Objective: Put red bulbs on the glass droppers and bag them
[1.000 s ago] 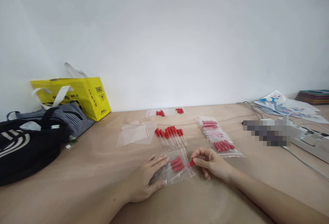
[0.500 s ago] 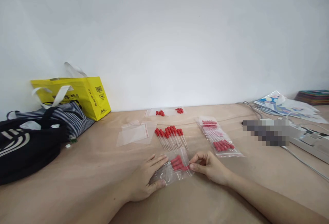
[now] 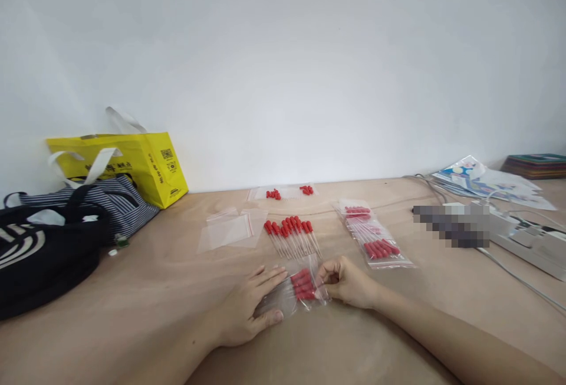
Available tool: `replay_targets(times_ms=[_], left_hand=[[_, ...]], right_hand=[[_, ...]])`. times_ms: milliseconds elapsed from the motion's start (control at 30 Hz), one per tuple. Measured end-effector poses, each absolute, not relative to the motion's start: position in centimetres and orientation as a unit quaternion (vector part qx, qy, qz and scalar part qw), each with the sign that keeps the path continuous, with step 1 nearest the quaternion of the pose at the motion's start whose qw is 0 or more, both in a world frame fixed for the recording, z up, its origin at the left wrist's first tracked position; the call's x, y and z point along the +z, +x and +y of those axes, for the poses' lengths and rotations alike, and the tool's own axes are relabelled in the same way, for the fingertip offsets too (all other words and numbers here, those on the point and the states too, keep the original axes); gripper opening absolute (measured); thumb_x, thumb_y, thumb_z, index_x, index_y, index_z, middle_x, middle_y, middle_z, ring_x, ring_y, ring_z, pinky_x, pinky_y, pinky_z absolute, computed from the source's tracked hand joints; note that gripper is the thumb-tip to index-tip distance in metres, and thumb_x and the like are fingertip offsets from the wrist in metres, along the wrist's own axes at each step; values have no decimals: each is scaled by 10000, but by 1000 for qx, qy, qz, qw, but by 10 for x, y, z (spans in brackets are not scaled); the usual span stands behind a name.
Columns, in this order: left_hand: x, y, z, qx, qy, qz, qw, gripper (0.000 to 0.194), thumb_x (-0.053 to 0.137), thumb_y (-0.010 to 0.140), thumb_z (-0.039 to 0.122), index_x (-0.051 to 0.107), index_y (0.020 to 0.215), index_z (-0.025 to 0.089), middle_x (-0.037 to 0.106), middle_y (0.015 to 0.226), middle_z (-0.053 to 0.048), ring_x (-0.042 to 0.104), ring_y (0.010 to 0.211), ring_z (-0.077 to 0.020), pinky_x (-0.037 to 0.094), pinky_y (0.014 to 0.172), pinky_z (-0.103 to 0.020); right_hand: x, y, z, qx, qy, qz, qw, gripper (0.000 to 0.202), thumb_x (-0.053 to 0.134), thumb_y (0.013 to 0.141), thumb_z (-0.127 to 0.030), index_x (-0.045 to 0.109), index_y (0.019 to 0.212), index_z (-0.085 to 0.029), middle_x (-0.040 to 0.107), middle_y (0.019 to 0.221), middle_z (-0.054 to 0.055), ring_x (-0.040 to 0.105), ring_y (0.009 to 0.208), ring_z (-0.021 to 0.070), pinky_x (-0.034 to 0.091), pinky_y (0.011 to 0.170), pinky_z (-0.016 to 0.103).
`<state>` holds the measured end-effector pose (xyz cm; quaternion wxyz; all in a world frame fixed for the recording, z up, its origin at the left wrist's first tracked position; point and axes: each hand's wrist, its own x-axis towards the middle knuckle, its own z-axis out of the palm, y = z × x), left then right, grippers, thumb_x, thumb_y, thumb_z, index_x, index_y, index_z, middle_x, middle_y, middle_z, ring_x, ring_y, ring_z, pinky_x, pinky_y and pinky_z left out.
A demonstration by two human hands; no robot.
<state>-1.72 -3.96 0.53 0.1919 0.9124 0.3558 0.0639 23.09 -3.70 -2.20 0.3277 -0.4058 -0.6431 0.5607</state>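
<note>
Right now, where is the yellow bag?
In the head view, the yellow bag stands far left against the wall, behind the striped bag.

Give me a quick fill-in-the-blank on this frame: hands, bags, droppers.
1. The left hand lies flat on a clear ____ bag of droppers.
2. The droppers lying loose on the table have ____ bulbs.
3. The right hand pinches the bag's ____ end.
4. By the wall at far left stands a ____ tote bag.

Missing words: plastic; red; open; yellow
</note>
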Motion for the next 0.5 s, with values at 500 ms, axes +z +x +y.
replay_targets(times_ms=[500], left_hand=[[17, -15, -45, 61, 925, 316, 202, 571, 442, 807, 462, 247, 1314, 286, 292, 1369, -15, 273, 1245, -230, 177, 1039, -461]], right_hand=[[-8, 247, -25, 548, -411, -693, 226, 200, 657, 593, -322, 590, 664, -148, 529, 512, -41, 410, 398, 52, 323, 368, 162]])
